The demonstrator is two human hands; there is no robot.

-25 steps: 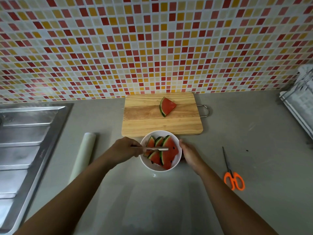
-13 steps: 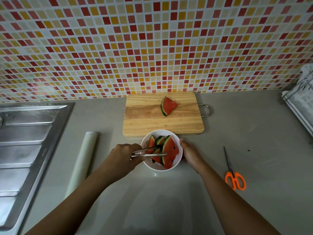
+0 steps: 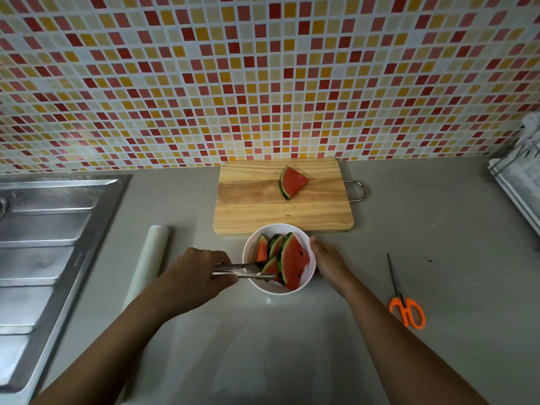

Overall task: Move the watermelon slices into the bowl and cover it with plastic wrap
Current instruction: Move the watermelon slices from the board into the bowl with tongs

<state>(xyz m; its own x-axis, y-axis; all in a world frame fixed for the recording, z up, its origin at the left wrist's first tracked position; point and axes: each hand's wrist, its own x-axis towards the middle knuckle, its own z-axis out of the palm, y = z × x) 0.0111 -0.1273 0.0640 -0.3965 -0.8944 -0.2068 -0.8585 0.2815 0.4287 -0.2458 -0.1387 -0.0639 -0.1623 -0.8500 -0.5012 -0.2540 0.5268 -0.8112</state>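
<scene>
A white bowl point(image 3: 310, 249) stands on the grey counter just in front of a wooden cutting board point(image 3: 263, 211). Several watermelon slices point(image 3: 293, 260) lean together inside the bowl. One more slice point(image 3: 292, 182) lies on the board. My left hand point(image 3: 195, 273) grips metal tongs point(image 3: 242, 271), whose slightly parted tips reach over the bowl's left rim among the slices. My right hand point(image 3: 330, 263) rests against the bowl's right side. A roll of plastic wrap point(image 3: 149, 258) lies to the left of my left hand.
A steel sink point(image 3: 43, 244) with a drainboard fills the left side. Orange-handled scissors point(image 3: 404, 302) lie on the counter to the right. A dish rack point(image 3: 523, 182) sits at the far right edge. A mosaic tiled wall point(image 3: 263, 77) backs the counter.
My left hand has drawn back to the left and lower, and the tongs' tips have parted and moved toward the bowl's left rim. My right hand stays at the bowl.
</scene>
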